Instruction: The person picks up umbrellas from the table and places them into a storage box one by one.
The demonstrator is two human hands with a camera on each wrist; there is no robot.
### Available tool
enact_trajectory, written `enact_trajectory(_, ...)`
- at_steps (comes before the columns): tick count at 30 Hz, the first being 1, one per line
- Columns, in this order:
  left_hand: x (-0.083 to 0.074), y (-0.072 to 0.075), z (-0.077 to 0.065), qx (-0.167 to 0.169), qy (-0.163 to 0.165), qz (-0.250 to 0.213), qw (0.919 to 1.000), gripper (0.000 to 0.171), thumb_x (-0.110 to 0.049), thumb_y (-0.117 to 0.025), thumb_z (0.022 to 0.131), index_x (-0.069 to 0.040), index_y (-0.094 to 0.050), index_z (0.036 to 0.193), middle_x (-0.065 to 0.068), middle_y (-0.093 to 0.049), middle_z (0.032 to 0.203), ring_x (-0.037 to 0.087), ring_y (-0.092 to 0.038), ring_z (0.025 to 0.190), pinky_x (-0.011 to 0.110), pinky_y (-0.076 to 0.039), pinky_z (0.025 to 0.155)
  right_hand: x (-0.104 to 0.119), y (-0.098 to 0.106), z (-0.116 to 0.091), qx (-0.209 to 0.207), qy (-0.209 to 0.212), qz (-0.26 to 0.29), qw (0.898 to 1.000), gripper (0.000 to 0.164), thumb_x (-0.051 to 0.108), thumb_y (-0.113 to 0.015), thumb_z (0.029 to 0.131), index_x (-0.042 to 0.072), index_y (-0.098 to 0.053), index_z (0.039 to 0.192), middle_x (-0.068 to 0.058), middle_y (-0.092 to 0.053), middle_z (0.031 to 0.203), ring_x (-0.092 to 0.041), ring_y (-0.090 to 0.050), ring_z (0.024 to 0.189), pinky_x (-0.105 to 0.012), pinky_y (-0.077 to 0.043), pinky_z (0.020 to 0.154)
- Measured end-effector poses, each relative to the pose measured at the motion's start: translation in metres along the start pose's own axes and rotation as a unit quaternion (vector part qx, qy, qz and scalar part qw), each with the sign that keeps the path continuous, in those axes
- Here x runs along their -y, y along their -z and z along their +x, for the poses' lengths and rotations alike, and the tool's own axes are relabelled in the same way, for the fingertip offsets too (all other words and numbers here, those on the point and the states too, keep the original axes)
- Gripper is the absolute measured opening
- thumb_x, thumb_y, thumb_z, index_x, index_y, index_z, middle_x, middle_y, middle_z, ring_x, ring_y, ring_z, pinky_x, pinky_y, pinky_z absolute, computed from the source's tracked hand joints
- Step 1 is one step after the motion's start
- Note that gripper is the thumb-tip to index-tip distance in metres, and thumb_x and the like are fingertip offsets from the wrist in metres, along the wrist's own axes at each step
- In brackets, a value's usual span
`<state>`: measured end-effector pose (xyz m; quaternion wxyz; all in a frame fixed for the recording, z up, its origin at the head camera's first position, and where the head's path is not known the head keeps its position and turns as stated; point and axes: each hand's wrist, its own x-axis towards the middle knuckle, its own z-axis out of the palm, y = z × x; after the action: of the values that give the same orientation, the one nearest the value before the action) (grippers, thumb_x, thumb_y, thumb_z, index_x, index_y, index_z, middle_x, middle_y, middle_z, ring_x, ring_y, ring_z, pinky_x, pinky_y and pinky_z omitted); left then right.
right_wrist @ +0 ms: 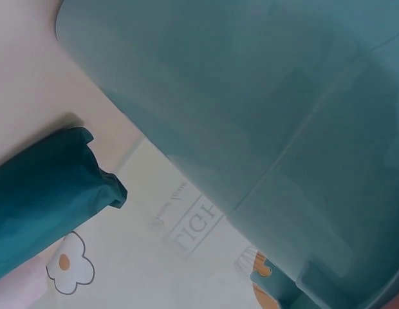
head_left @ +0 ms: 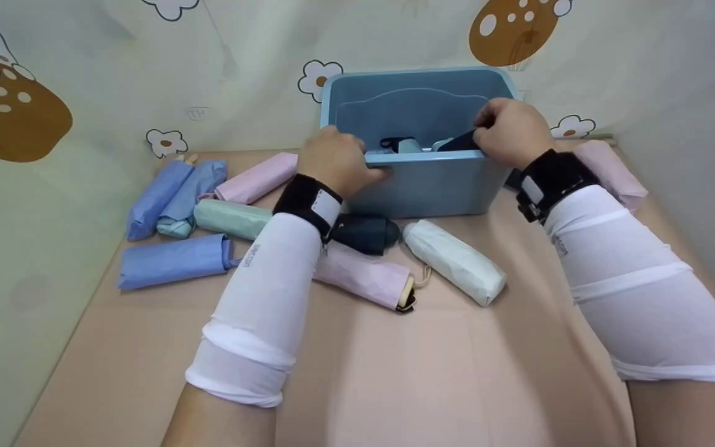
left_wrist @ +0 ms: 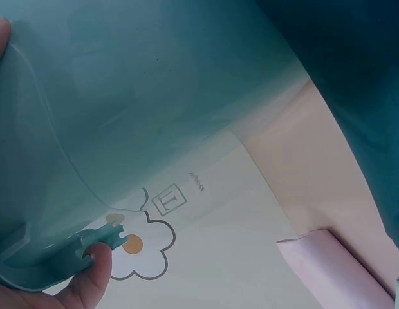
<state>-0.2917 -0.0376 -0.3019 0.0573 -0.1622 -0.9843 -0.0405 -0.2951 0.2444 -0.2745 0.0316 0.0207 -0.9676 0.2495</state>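
A blue plastic bin (head_left: 422,183) stands at the back of the table with several folded umbrellas partly visible inside. My left hand (head_left: 339,158) grips its near rim at the left corner, thumb on the outer face; in the left wrist view the thumb (left_wrist: 96,270) curls below the rim. Over the near right corner, my right hand (head_left: 512,130) has curled fingers that pinch a dark navy folded umbrella (head_left: 460,141) lying inside the bin. Only a sliver of that hand shows in the right wrist view, so its hold is largely hidden there.
Left of the bin lie blue umbrellas (head_left: 174,262), a green one (head_left: 233,217) and a pink one (head_left: 261,177). In front are a black one (head_left: 364,233), a pale pink one (head_left: 364,276) and a white one (head_left: 457,264). A dark teal umbrella (right_wrist: 51,187) lies right of the bin.
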Motion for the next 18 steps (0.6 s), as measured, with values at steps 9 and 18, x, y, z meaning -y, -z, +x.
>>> enact_trajectory(9, 0.0003, -0.0009, 0.0011, 0.004, -0.001, 0.007, 1.0000, 0.059, -0.070, -0.064, 0.091, -0.014, -0.077, 0.100, 0.008, -0.074, 0.097, 0.030, -0.060, 0.105, 0.049, -0.054, 0.089, 0.0013, 0.0003, 0.0004, 0.004, -0.006, 0.003, 1.000, 0.032, 0.019, -0.054, 0.101, 0.002, -0.068, 0.124, -0.020, -0.067, 0.119, -0.034, -0.059, 0.108, -0.050, -0.051, 0.093)
enact_trajectory(18, -0.0010, -0.0011, 0.0010, 0.006, 0.002, 0.002, 1.0000, 0.058, -0.068, -0.064, 0.092, -0.013, -0.078, 0.104, 0.008, -0.074, 0.098, 0.029, -0.059, 0.104, 0.049, -0.053, 0.090, -0.0011, -0.0003, 0.0017, -0.012, -0.012, 0.019, 1.000, 0.039, 0.033, -0.050, 0.106, 0.005, -0.068, 0.127, -0.016, -0.066, 0.116, -0.030, -0.058, 0.105, -0.041, -0.049, 0.083)
